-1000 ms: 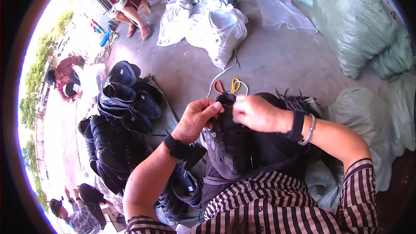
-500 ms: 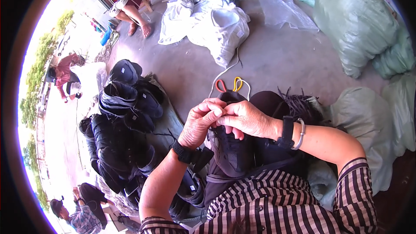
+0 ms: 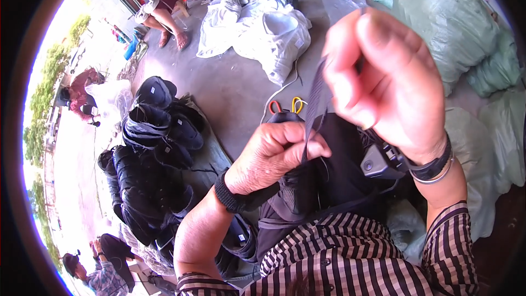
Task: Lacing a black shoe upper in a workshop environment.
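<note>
A black shoe [image 3: 290, 194] rests on my lap, partly hidden by my hands. My left hand [image 3: 268, 156] is closed over the upper part of the shoe, pinching a flat dark shoelace [image 3: 313, 104] between thumb and fingers. That lace runs up, pulled taut, to my right hand [image 3: 392, 77], which is raised to the right with its fingers curled round the lace; motion blurs it slightly. Just beyond the shoe's far end stand a red loop [image 3: 275, 107] and a yellow loop [image 3: 297, 104], with a white cord beside them.
Many black shoes lie in a pile [image 3: 142, 186] on a sheet to my left. A white sack [image 3: 274, 38] lies on the floor ahead, and large green sacks [image 3: 444, 27] fill the right. A person's bare legs [image 3: 170, 22] show at the far left, with others working outside.
My hands, earlier together over the shoe, are now apart. The right hand has risen away to the right, drawing the shoelace out; the left stays near the shoe.
</note>
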A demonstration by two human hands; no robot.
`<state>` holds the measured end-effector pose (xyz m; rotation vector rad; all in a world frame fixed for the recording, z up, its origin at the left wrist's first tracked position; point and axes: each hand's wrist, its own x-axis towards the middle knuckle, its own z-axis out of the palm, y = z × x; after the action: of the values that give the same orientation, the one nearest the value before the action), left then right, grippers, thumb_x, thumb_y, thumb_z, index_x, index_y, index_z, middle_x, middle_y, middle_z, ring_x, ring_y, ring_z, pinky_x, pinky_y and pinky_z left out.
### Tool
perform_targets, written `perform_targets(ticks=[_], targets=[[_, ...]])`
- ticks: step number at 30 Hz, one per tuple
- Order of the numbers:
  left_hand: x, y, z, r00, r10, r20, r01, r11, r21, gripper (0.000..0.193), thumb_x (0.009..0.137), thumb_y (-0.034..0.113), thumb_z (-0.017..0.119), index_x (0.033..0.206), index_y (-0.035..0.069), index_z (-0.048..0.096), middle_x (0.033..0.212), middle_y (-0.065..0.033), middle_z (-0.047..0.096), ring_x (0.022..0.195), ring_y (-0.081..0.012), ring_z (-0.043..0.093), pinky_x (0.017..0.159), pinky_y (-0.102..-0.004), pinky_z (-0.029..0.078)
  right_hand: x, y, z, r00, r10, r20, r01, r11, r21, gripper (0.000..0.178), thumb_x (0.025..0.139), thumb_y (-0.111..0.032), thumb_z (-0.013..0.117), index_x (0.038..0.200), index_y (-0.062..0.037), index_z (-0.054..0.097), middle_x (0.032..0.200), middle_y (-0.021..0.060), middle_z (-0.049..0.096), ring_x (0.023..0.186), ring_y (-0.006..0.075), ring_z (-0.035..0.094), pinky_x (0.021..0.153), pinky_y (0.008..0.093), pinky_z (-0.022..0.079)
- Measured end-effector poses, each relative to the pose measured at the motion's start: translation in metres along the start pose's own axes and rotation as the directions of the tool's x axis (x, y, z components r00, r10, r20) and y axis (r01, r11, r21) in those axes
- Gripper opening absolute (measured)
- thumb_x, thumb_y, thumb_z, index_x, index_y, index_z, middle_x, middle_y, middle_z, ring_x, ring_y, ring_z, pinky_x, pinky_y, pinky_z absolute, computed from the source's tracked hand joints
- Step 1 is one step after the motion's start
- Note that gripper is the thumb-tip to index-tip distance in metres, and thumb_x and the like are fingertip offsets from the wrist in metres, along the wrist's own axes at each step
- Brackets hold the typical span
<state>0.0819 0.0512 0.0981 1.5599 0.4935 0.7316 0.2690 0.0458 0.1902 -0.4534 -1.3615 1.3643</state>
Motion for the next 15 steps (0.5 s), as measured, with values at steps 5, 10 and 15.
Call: perform_targets(ticks=[5, 10, 15], targets=[[-0.031, -0.002, -0.036, 0.748, -0.225, -0.624, 0.132, 0.972, -0.192, 0.024, 0.098, 0.023, 0.045, 0.094, 0.004, 0.058, 0.061, 0.0065, 0.038, 0.051, -0.0039, 0.032, 0.048, -0.0213, 0.028, -0.016, -0.003, -0.07, 0.955, 0.089, -0.281, -0.047, 0.988, 0.15, 0.027, 0.099, -0.027, 0.042, 0.092, -0.0031, 0.052, 0.069, 0.0023, 0.046, 0.049, 0.006, 0.035, 0.045, 0.0188, 0.032], [-0.079, -0.031, -0.07, 0.538, -0.339, -0.772, 0.045, 0.926, -0.375, 0.021, 0.096, 0.026, 0.05, 0.099, 0.008, 0.059, 0.065, 0.0064, 0.041, 0.056, -0.0047, 0.036, 0.052, -0.0218, 0.032, -0.076, 0.021, -0.196, 0.716, 0.122, -0.687, -0.224, 0.973, -0.061, 0.025, 0.092, -0.03, 0.055, 0.091, -0.0057, 0.059, 0.08, 0.002, 0.055, 0.061, 0.0088, 0.05, 0.056, 0.0228, 0.042], [-0.104, -0.043, -0.086, 0.45, -0.354, -0.82, -0.004, 0.917, -0.399, 0.028, 0.095, 0.032, 0.051, 0.103, 0.008, 0.063, 0.073, 0.0045, 0.048, 0.066, -0.0068, 0.046, 0.057, -0.025, 0.041, -0.086, 0.081, -0.168, 0.816, 0.369, -0.446, -0.251, 0.92, 0.301, 0.024, 0.093, -0.027, 0.052, 0.093, -0.0041, 0.058, 0.079, 0.0095, 0.064, 0.07, 0.0196, 0.062, 0.066, 0.0323, 0.05]])
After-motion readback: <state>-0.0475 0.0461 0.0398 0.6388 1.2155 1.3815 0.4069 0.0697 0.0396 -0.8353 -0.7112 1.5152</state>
